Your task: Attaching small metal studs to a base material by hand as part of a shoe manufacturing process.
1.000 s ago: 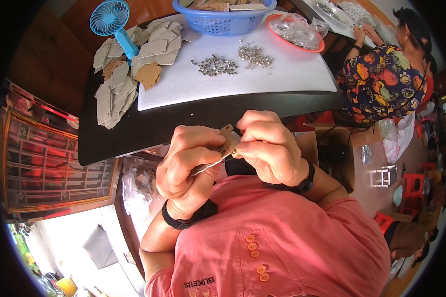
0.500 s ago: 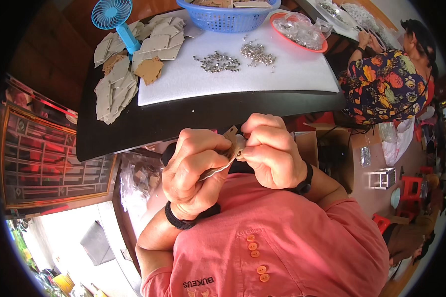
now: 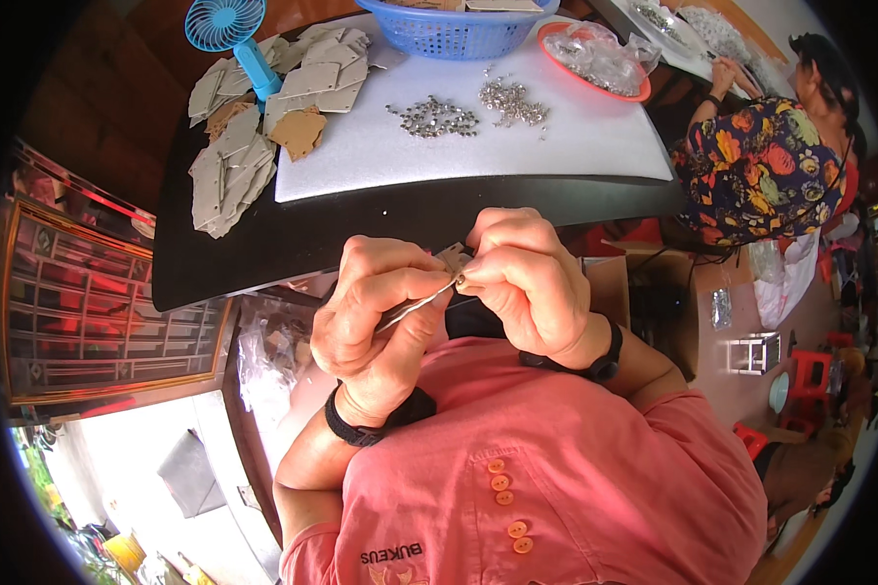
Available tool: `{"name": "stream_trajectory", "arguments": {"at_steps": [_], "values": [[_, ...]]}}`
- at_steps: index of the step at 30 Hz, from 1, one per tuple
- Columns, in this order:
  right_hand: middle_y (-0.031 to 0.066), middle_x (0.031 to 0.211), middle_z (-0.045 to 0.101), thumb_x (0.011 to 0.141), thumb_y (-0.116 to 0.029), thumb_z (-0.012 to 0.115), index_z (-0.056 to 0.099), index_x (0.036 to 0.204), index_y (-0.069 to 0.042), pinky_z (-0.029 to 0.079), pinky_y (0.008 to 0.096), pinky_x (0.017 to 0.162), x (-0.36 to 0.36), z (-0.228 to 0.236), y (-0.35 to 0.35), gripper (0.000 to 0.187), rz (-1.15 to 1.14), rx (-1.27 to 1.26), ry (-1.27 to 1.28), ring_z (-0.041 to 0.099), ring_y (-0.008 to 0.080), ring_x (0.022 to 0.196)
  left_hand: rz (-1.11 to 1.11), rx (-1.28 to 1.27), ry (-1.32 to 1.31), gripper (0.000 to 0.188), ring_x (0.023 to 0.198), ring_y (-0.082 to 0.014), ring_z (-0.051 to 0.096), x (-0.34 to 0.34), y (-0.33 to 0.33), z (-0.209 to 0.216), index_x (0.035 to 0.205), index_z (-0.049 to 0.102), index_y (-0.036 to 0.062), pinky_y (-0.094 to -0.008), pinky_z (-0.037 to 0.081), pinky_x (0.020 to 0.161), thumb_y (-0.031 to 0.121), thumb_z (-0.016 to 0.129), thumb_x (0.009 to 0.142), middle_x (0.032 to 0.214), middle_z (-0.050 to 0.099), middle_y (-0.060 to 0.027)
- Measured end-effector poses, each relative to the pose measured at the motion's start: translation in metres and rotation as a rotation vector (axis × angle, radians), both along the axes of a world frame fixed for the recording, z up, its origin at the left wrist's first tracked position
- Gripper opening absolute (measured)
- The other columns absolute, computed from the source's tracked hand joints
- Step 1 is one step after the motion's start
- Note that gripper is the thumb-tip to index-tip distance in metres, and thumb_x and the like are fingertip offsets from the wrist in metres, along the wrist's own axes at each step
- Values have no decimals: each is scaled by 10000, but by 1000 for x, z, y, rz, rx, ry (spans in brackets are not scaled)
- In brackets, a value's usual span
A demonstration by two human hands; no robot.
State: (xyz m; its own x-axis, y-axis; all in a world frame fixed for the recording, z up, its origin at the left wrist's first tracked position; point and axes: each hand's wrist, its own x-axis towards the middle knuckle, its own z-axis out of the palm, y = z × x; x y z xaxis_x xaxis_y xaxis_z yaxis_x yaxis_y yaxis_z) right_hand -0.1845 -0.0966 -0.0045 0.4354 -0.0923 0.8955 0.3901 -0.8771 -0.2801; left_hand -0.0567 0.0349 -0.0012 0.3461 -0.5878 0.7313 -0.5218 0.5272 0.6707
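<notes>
Close to my chest, at the table's near edge, both hands work together. My left hand (image 3: 373, 312) is closed on a thin beige-grey flat piece (image 3: 453, 256), whose pale edge shows between thumb and fingers. Thumb and fingers of my right hand (image 3: 535, 291) pinch a tiny metal fitting (image 3: 460, 281) against that piece's edge; its exact shape is too small to tell. Beyond, on a white foam sheet (image 3: 351, 175), lie two heaps of small metal parts, a darker one (image 3: 434, 118) and a shinier one (image 3: 513, 103). Similar flat pieces (image 3: 232, 175) are piled at the left.
A blue handheld fan (image 3: 254, 68) stands among the piles on the black table (image 3: 361, 229). At the back are a blue plastic basket (image 3: 449, 39) and a red-rimmed tray (image 3: 644, 90) with a plastic bag. A person in a flowered top (image 3: 766, 175) sits at the right.
Both hands have risen slightly toward the table. The flat piece has turned, so it now shows more edge-on, with my right fingers still at the fitting.
</notes>
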Motion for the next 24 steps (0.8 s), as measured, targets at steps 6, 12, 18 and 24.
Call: {"name": "stream_trajectory", "arguments": {"at_steps": [6, 12, 18, 24], "values": [[147, 981, 572, 899, 1, 726, 573, 1046, 18, 536, 379, 693, -2, -7, 3, 213, -30, -44, -54, 626, 295, 802, 16, -43, -64, 278, 843, -228, 605, -2, 2, -1, 980, 670, 41, -328, 502, 720, -90, 770, 755, 982, 680, -110], [141, 990, 569, 910, 0, 718, 557, 1057, 8, 532, 371, 699, -1, -8, 7, 218, -34, -34, -71, 626, 288, 820, 41, -43, -114, 305, 838, -251, 601, -5, 6, 3, 1001, 660, 44, -344, 505, 739, -71, 777, 744, 975, 676, -111], [142, 994, 569, 912, -3, 714, 560, 1067, 12, 532, 383, 717, 0, -11, 6, 218, -22, -22, -61, 624, 295, 852, 39, -24, -137, 264, 836, -232, 602, -4, 8, -1, 1001, 659, 39, -329, 502, 728, -49, 766, 776, 989, 670, -117], [145, 989, 571, 917, -4, 706, 569, 1064, 24, 533, 377, 736, 3, -5, 4, 203, 26, 33, 36, 619, 290, 857, -9, 6, 110, 181, 829, -168, 598, -4, 8, -10, 968, 668, 26, -274, 491, 704, -38, 754, 823, 1000, 672, -113]]}}
